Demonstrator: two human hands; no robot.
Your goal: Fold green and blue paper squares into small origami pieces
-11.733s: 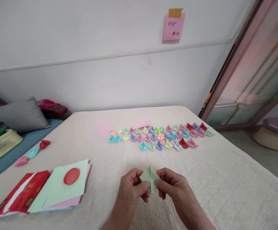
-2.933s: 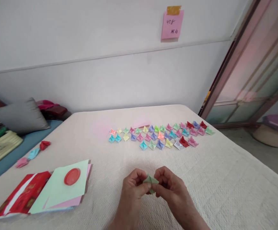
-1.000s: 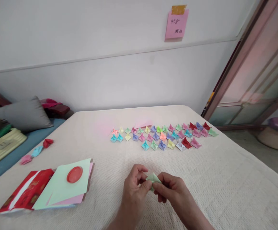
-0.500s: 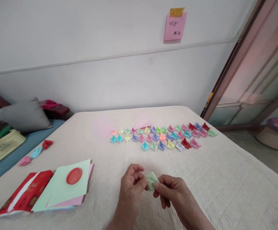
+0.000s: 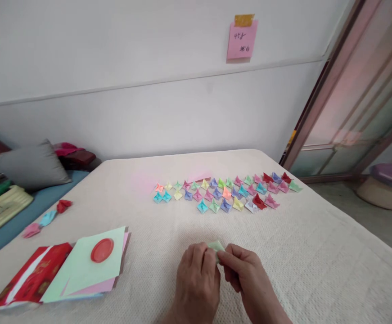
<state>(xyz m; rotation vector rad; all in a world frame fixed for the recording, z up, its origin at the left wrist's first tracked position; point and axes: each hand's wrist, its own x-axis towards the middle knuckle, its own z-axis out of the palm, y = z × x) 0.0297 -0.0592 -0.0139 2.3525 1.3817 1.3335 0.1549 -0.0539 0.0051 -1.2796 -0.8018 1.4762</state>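
A small folded piece of pale green paper is held between both hands above the bed, near the lower middle of the view. My left hand is closed around its left side, back of the hand turned up, covering much of the paper. My right hand pinches the right edge between thumb and fingers. Beyond the hands, several small folded paper boats in many colours stand in rows on the quilted cover.
At left lie a stack of coloured paper with a red round lid on it, a red packet, and three crumpled pieces, one a red one. A grey pillow sits farther left. A pink note is taped to the wall.
My left hand has turned over, its back now upward, and moved right over the green paper, hiding more of it. The right hand keeps its pinch. The view has shifted slightly.
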